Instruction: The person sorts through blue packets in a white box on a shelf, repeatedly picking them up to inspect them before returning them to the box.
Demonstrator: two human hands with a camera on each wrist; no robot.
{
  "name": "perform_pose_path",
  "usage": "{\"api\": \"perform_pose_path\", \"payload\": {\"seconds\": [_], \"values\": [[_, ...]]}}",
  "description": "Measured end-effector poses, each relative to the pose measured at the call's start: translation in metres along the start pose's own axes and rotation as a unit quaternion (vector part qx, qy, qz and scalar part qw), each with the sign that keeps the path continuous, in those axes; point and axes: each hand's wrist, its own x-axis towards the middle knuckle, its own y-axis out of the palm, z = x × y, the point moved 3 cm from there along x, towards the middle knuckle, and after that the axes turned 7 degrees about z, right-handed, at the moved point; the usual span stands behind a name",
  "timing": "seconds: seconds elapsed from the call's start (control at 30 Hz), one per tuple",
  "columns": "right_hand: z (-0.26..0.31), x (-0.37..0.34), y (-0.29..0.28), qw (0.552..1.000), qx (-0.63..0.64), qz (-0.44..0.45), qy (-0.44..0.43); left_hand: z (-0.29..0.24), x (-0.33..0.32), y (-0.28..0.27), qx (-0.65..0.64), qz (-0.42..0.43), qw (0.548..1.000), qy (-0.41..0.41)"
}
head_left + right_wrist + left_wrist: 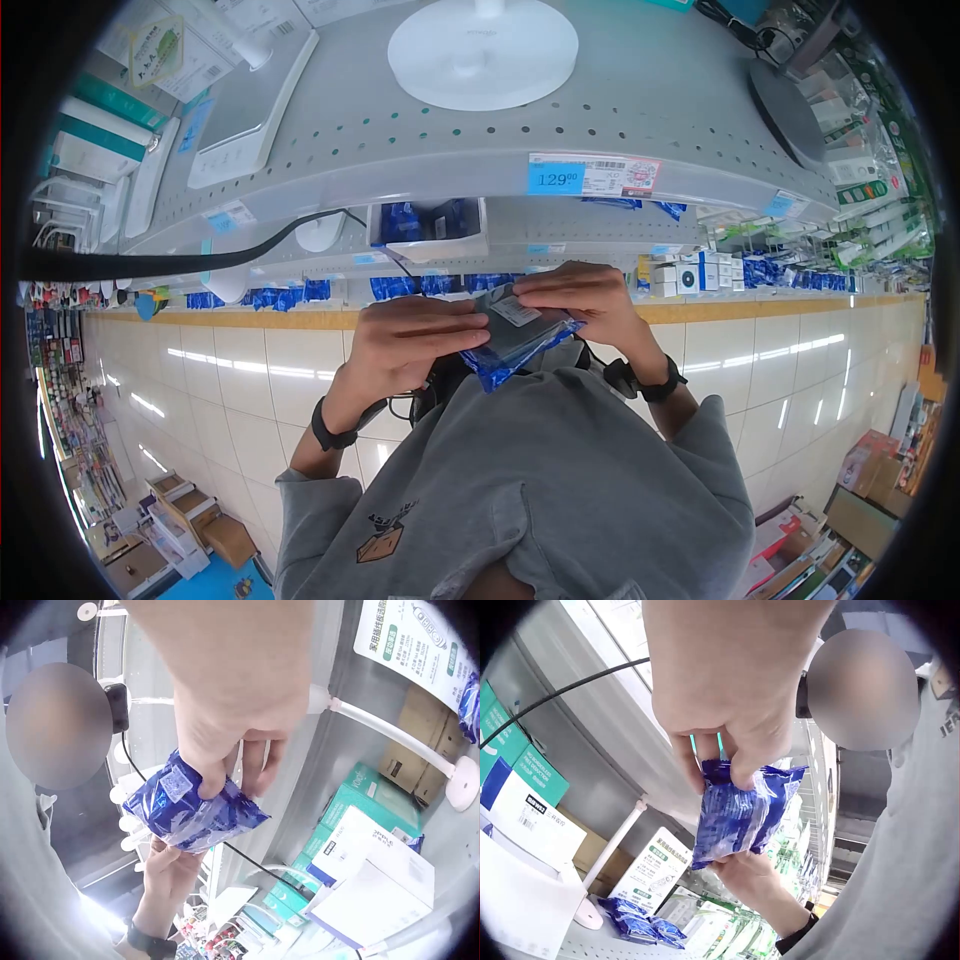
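Note:
Both hands hold one blue plastic packet (pixel 520 330) in front of the person's chest. Its upper face looks dark and glossy with a white label, and its lower edge is bright blue. My left hand (pixel 412 340) grips one side, thumb and fingers pinching the film in the left wrist view. On the opposite side, my right hand (pixel 585 300) pinches the packet, its fingers laid over the upper edge. The right wrist view shows the crinkled blue packet (pixel 196 810) with a small pale label, the right thumb pressed on it. What lies inside the packet is hidden.
A grey perforated shelf (pixel 350 150) with a price tag (pixel 590 176) runs just beyond the hands, carrying a white lamp base (pixel 483 52). Under it, a white open box (pixel 440 245) holds more blue packets. A black cable (pixel 180 262) crosses at left. Tiled floor (pixel 240 370) lies below.

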Motion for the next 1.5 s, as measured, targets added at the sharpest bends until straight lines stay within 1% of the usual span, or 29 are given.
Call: {"api": "perform_pose_path", "payload": {"seconds": [0.07,0.1,0.17,0.2,0.27,0.3,0.33,0.4,0.43,0.47,0.5,0.57,0.6,0.63,0.67,0.7,0.73,0.77,0.87,0.93,1.03,1.13,1.2,1.27,1.33,1.37,1.4,1.47,1.5], "values": [[-0.006,-0.005,0.001,0.998,-0.007,0.044,0.047,-0.001,-0.001,0.002,0.000,-0.003,1.000,-0.003],[-0.006,-0.005,0.001,0.998,-0.005,0.047,0.049,0.001,-0.002,0.002,-0.016,-0.007,0.999,-0.042],[-0.008,-0.005,0.001,0.991,-0.040,0.067,0.112,0.009,-0.006,0.002,-0.038,-0.002,0.992,-0.122],[-0.008,-0.003,0.002,0.991,-0.040,0.068,0.111,0.018,-0.010,0.007,-0.038,-0.004,0.992,-0.123],[-0.015,-0.002,0.003,0.976,0.022,-0.009,0.215,0.044,-0.019,0.013,-0.077,-0.101,0.968,-0.216],[-0.023,-0.003,0.006,0.975,-0.015,-0.029,0.221,0.052,-0.020,0.012,-0.140,-0.103,0.941,-0.290],[-0.027,-0.002,0.007,0.975,-0.017,-0.031,0.220,0.062,-0.020,0.012,-0.139,-0.102,0.942,-0.288],[-0.028,0.001,0.003,0.970,-0.080,-0.110,0.199,0.084,-0.025,0.013,-0.154,-0.164,0.921,-0.317],[-0.027,0.004,-0.001,0.970,-0.082,-0.114,0.198,0.088,-0.024,0.014,-0.144,-0.177,0.917,-0.329],[-0.031,0.006,0.000,0.951,-0.012,-0.042,0.306,0.088,-0.022,0.017,-0.142,-0.173,0.918,-0.326],[-0.034,0.005,0.004,0.911,0.058,0.031,0.406,0.084,-0.015,0.020,-0.112,-0.181,0.925,-0.315],[-0.046,0.003,0.023,0.919,0.110,0.002,0.379,0.075,-0.002,0.029,-0.007,-0.167,0.944,-0.284],[-0.056,0.001,0.035,0.923,0.160,-0.023,0.350,0.071,0.004,0.035,-0.009,-0.163,0.946,-0.280],[-0.062,0.004,0.044,0.904,0.261,-0.037,0.336,0.061,0.014,0.043,0.082,-0.115,0.964,-0.223],[-0.064,0.004,0.045,0.905,0.258,-0.039,0.336,0.053,0.022,0.051,0.174,-0.069,0.968,-0.165],[-0.058,0.008,0.044,0.877,0.318,-0.109,0.344,0.050,0.028,0.060,0.173,-0.070,0.968,-0.165],[-0.055,0.009,0.043,0.840,0.376,-0.175,0.349,0.045,0.036,0.069,0.172,-0.049,0.977,-0.119],[-0.082,-0.004,0.042,0.804,0.422,-0.225,0.354,0.043,0.039,0.074,0.171,-0.029,0.982,-0.073],[-0.098,-0.019,0.019,0.780,0.458,-0.251,0.345,0.048,0.045,0.067,0.103,-0.003,0.993,-0.056],[-0.092,-0.027,0.006,0.788,0.438,-0.268,0.339,0.078,0.043,0.055,0.111,0.001,0.987,-0.119],[-0.095,-0.045,-0.007,0.790,0.400,-0.256,0.388,0.151,0.030,0.045,0.190,0.021,0.954,-0.232],[-0.094,-0.050,-0.007,0.790,0.403,-0.261,0.380,0.194,0.035,0.054,0.220,0.053,0.942,-0.247],[-0.092,-0.048,-0.004,0.792,0.406,-0.258,0.376,0.217,0.043,0.065,0.247,0.080,0.935,-0.242],[-0.091,-0.046,0.001,0.793,0.409,-0.252,0.375,0.236,0.049,0.078,0.283,0.168,0.910,-0.252],[-0.091,-0.042,0.001,0.834,0.325,-0.238,0.378,0.242,0.056,0.080,0.303,0.164,0.908,-0.237],[-0.094,-0.043,0.001,0.829,0.301,-0.220,0.416,0.244,0.058,0.081,0.323,0.160,0.906,-0.222],[-0.093,-0.039,0.000,0.830,0.300,-0.220,0.415,0.242,0.060,0.080,0.323,0.159,0.906,-0.222],[-0.088,-0.024,0.001,0.899,0.179,-0.146,0.372,0.231,0.066,0.072,0.309,0.070,0.936,-0.152],[-0.077,-0.012,0.000,0.919,0.107,-0.115,0.362,0.231,0.065,0.071,0.310,0.069,0.936,-0.151]]}}
